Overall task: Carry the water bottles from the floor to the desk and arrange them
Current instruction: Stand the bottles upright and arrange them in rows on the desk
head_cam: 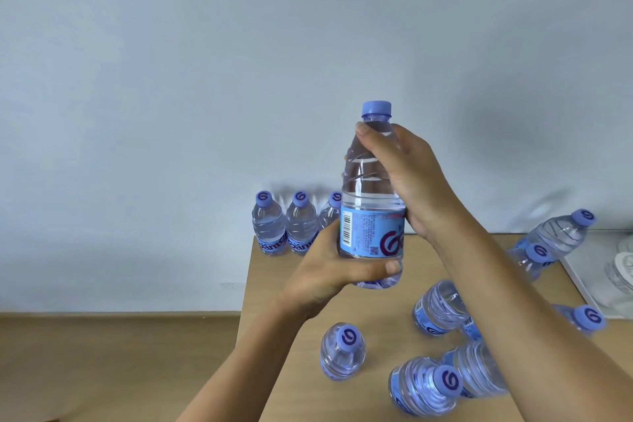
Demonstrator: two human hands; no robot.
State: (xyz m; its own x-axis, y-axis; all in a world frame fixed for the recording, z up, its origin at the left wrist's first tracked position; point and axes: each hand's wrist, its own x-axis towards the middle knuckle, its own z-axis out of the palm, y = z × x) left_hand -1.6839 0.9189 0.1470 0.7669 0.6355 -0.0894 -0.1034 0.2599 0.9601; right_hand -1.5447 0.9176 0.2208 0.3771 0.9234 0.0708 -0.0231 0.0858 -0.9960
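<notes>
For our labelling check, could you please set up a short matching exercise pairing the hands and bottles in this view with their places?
Things:
1. left hand
2. right hand
3. held bottle
4. row of three bottles

Places:
A. upright at the desk's far left corner
B. grips the bottle's base
C. upright above the desk
D. grips the bottle's upper part

Pairs: 1-B, 2-D, 3-C, 4-A

A plain room, likely an office or a home: a bare pale wall [205,79], a wood-look floor [102,353], a wall socket [228,285] low down, and a light wooden counter [274,284] pushed against the wall.
</notes>
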